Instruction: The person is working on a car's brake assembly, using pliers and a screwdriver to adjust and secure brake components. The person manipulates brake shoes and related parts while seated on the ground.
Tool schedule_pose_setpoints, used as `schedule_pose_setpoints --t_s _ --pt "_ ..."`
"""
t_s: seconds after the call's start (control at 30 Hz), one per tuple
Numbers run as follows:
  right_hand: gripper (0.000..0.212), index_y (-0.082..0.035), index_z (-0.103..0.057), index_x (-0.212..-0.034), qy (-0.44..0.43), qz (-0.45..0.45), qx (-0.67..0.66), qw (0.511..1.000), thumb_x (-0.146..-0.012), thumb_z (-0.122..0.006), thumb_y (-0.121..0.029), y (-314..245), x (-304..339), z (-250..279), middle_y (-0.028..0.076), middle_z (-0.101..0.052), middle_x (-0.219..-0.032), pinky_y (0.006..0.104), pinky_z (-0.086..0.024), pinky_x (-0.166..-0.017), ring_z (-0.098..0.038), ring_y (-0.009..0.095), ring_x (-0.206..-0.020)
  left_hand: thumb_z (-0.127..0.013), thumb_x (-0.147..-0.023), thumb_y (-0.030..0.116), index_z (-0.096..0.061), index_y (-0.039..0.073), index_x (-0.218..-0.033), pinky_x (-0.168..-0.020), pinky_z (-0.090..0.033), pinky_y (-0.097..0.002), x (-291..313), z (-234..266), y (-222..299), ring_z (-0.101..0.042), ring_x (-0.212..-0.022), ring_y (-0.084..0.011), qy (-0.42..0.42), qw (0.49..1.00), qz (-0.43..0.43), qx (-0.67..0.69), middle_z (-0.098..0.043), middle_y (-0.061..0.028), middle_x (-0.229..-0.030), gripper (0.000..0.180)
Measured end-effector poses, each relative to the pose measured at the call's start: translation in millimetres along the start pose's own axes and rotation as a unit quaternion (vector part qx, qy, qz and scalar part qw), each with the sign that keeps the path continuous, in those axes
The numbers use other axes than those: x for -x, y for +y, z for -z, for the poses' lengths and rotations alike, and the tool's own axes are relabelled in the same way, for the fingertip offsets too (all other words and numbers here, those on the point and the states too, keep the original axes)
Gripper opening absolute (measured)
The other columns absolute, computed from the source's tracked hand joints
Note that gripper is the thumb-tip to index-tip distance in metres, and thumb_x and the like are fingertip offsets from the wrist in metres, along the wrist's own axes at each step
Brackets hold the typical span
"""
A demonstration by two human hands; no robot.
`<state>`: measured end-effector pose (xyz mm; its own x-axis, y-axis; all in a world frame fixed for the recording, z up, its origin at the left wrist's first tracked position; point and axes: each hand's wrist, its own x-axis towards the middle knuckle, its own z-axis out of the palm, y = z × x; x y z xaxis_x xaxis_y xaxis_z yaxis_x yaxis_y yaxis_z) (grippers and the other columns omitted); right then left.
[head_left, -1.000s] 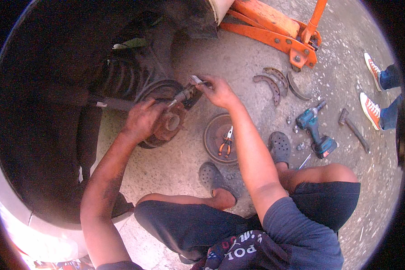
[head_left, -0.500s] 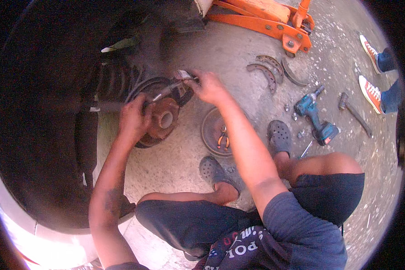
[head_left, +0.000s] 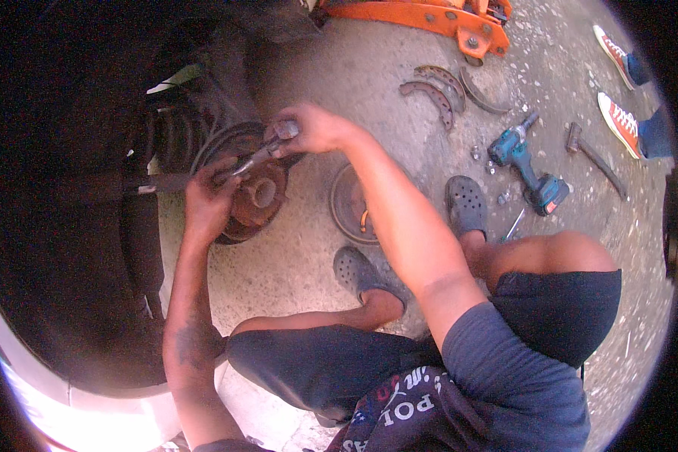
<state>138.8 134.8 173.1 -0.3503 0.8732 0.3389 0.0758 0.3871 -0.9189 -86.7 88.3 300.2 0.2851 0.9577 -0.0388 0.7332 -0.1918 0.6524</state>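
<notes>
A rust-brown wheel hub [head_left: 262, 193] sits in the middle of the drum brake assembly [head_left: 279, 188], under the dark wheel arch. My right hand [head_left: 305, 129] is closed around a slim metal hand tool [head_left: 258, 160] with a blunt grey end; its exact kind is unclear. The tool's tip points down-left across the upper part of the brake, close to the fingers of my left hand [head_left: 208, 202]. Those fingers are curled at the brake's left edge, and what they grip is hidden.
Right of the brake lies a brake drum [head_left: 342, 215] with orange-handled pliers [head_left: 364, 221] in it. Curved brake shoes [head_left: 433, 98], a teal impact wrench [head_left: 523, 162] and a hammer [head_left: 595, 160] lie farther right. An orange floor jack [head_left: 429, 21] stands beyond; another person's sneakers [head_left: 621, 124] are at far right.
My right hand has turned and come left and nearer the hub with the tool. My left hand stays at the brake's left edge. The whole view has shifted slightly.
</notes>
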Motion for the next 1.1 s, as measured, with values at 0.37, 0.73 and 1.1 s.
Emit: schedule_pose_setpoints --t_s 0.37,0.73,1.1 --pt "0.044 -0.010 -0.072 -0.101 -0.014 0.003 -0.010 1.000 -0.065 -0.086 -0.031 4.5 4.6 0.2 0.009 -0.071 -0.091 0.0374 -0.052 -0.078 -0.066 0.024 -0.085 -0.067 -0.089 0.006 -0.063 -0.003 -0.116 -0.087 -0.050 -0.0310 23.7 -25.6 -2.9 -0.062 -0.099 -0.0189 0.119 0.992 0.016 0.036 -0.067 -0.0123 -0.111 0.029" --pt "0.042 -0.011 -0.073 -0.103 -0.013 -0.005 -0.063 0.998 -0.068 -0.086 -0.029 4.9 14.4 6.2 -0.001 -0.055 -0.078 0.0309 -0.045 -0.075 -0.054 0.014 -0.080 -0.057 -0.095 0.009 -0.068 0.000 -0.111 -0.079 -0.050 -0.0296 29.6 -38.9 20.0 -0.063 -0.087 -0.0138 0.090 0.975 0.181 0.093 -0.070 -0.0096 -0.103 0.021" --pt "0.042 -0.007 -0.066 -0.091 0.017 -0.078 -0.059 0.995 -0.068 -0.088 -0.035 2.3 21.5 9.5 0.000 -0.060 -0.079 0.0313 -0.045 -0.071 -0.054 0.014 -0.076 -0.041 -0.101 0.013 -0.064 0.003 -0.121 -0.089 -0.047 -0.0313 29.2 -45.9 29.4 -0.062 -0.099 -0.0160 0.049 0.996 0.005 -0.079 -0.069 -0.0107 -0.110 0.032"
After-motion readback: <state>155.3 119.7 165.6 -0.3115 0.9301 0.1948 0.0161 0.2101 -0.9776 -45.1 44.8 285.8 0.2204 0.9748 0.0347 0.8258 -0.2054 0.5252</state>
